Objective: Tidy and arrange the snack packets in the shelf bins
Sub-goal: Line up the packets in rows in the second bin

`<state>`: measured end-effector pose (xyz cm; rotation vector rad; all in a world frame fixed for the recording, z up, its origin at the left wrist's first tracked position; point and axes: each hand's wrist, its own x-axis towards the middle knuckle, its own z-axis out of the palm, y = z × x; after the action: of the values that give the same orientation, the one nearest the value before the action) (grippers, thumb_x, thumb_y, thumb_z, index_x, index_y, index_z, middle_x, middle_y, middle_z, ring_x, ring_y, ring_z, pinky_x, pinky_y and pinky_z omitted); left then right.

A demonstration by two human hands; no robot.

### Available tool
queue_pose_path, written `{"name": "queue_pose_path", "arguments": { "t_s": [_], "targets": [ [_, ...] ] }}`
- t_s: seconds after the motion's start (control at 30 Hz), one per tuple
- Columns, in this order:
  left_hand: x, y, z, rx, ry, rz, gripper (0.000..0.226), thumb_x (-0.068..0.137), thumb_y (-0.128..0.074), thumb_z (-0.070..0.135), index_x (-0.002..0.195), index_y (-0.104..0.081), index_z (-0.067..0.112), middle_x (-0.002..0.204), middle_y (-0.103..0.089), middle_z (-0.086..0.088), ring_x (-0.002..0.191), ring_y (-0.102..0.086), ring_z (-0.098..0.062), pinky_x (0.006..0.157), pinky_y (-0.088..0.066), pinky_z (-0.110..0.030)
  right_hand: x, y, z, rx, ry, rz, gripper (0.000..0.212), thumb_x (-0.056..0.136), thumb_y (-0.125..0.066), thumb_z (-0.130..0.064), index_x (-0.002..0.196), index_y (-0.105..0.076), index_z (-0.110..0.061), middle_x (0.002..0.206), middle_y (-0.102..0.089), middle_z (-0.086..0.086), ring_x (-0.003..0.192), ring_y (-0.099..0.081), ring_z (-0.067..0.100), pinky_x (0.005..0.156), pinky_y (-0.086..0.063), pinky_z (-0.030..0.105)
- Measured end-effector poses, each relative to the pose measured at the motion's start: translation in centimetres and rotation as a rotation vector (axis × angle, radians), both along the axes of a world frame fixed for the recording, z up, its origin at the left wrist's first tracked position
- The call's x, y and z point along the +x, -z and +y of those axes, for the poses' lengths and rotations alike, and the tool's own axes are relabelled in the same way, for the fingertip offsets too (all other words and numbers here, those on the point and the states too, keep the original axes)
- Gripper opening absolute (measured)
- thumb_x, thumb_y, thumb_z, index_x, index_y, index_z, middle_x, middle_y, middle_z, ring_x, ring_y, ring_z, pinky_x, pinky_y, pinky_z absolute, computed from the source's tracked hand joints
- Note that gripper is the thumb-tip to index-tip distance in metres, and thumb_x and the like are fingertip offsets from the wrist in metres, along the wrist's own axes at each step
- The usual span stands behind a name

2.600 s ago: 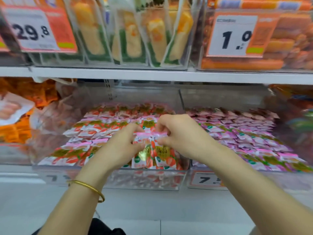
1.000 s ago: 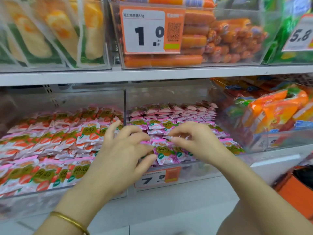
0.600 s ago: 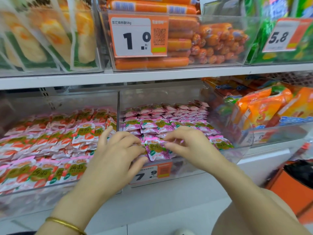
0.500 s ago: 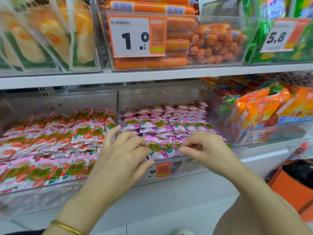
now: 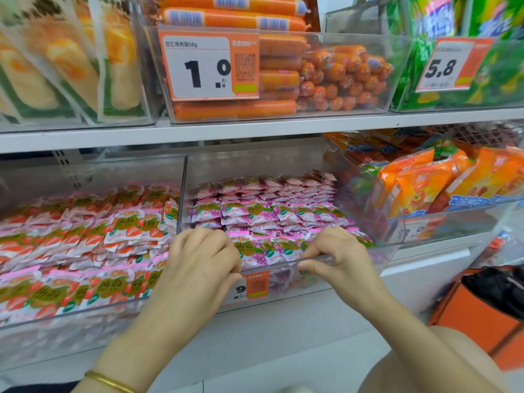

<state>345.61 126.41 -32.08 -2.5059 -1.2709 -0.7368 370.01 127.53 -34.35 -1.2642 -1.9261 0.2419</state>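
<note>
My left hand [image 5: 201,259] and right hand [image 5: 337,256] grip the clear bin [image 5: 378,258] at its front rim, fingers curled beside purple packets [image 5: 255,212]

Bin [image 5: 383,256] clear; grape-print packets [image 5: 256,212] pink-purple; strawberry-print packets [image 5: 85,241] pink-red; sausages [image 5: 279,80] orange; bracelet [image 5: 110,382] gold.

shelf: white shelf board [image 5: 255,129] | back: slotted upright [image 5: 69,170] | light: bright, even

Head-worn, downward, apparently close to bin [image 5: 368,262]
</note>
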Motion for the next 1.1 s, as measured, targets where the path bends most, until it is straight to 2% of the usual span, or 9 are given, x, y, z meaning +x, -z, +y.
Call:
{"name": "queue_pose_path", "arguments": {
  "t_s": [0.1,0.27,0.43,0.6,0.73,0.87,0.97,1.03,1.1],
  "targets": [
    [0.1,-0.1,0.3,0.003,-0.016,-0.021,0.019,0.077,-0.044,0.041,0.069,-0.052,0.025,0.078,-0.049,0.011,0.084,-0.043,-0.016,0.084,-0.029,-0.031,-0.1,0.1,0.5,0.011,0.002,0.018,0.007,0.064,-0.073,-0.028,0.063,-0.067,-0.026,0.067,-0.05,-0.021,0.074,-0.046,0.001,0.068,-0.042,0.033],
    [0.5,-0.5,1.1,0.023,-0.051,-0.05,0.02,0.078,-0.045,0.039,0.071,-0.055,0.023,0.078,-0.052,0.009,0.084,-0.045,-0.019,0.084,-0.03,-0.031,0.2,-0.5,1.8,0.046,-0.011,0.051,0.007,0.064,-0.074,-0.027,0.065,-0.068,-0.026,0.066,-0.052,-0.021,0.075,-0.048,0.002,0.07,-0.041,0.034],
    [0.9,-0.9,2.0,0.073,-0.134,-0.018,0.015,0.075,-0.067,0.028,0.071,-0.057,0.018,0.077,-0.054,0.004,0.08,-0.05,-0.026,0.081,-0.03,-0.034,0.0,-0.9,3.2,0.064,0.002,0.039,0.008,0.064,-0.074,-0.029,0.063,-0.069,-0.023,0.066,-0.053,-0.019,0.075,-0.047,-0.002,0.07,-0.04,0.032],
    [1.5,-1.0,3.0,0.06,-0.244,0.098,0.021,0.064,-0.079,0.025,0.071,-0.062,0.015,0.077,-0.057,-0.002,0.078,-0.054,-0.03,0.08,-0.031,-0.038,-0.3,-0.8,4.7,0.045,0.01,0.029,0.008,0.063,-0.073,-0.029,0.061,-0.069,-0.022,0.064,-0.049,-0.021,0.074,-0.045,-0.006,0.071,-0.038,0.031],
    [1.8,-0.8,3.1,0.032,-0.296,0.172,0.026,0.058,-0.083,0.031,0.069,-0.065,0.015,0.075,-0.056,-0.002,0.078,-0.054,-0.029,0.08,-0.032,-0.038,-0.3,-0.4,5.1,0.013,-0.008,0.025,0.009,0.061,-0.073,-0.028,0.061,-0.069,-0.02,0.066,-0.051,-0.019,0.073,-0.05,0.007,0.07,-0.042,0.036],
    [1.9,-0.7,3.1,0.021,-0.282,0.188,0.029,0.054,-0.084,0.034,0.067,-0.066,0.016,0.074,-0.055,-0.001,0.078,-0.054,-0.029,0.082,-0.031,-0.038,-0.1,0.0,4.8,-0.015,0.0,0.009,0.011,0.062,-0.081,-0.018,0.063,-0.07,-0.015,0.066,-0.054,-0.011,0.073,-0.051,0.013,0.069,-0.043,0.033],
    [1.5,-0.9,2.5,0.068,-0.19,0.067,0.022,0.064,-0.077,0.035,0.071,-0.064,0.019,0.079,-0.056,0.002,0.083,-0.053,-0.026,0.086,-0.031,-0.037,0.0,-0.3,4.6,-0.061,0.031,-0.033,0.012,0.064,-0.083,-0.013,0.065,-0.071,-0.016,0.069,-0.057,-0.007,0.076,-0.053,0.016,0.073,-0.044,0.036],
    [0.5,-1.6,1.6,0.085,-0.126,-0.091,0.017,0.072,-0.065,0.038,0.077,-0.063,0.022,0.086,-0.058,0.005,0.09,-0.05,-0.022,0.088,-0.029,-0.034,0.0,-0.7,4.1,-0.062,0.087,-0.146,0.012,0.067,-0.082,-0.023,0.073,-0.072,-0.024,0.075,-0.061,-0.009,0.082,-0.055,0.018,0.077,-0.044,0.04],
    [-1.8,-2.6,0.9,0.067,-0.129,-0.2,0.021,0.076,-0.056,0.043,0.081,-0.063,0.024,0.09,-0.058,0.007,0.094,-0.048,-0.019,0.084,-0.03,-0.033,-0.3,-1.5,3.3,0.044,0.185,-0.255,0.019,0.068,-0.078,-0.035,0.085,-0.071,-0.028,0.081,-0.063,-0.009,0.085,-0.056,0.02,0.075,-0.041,0.038]
  ]
}}
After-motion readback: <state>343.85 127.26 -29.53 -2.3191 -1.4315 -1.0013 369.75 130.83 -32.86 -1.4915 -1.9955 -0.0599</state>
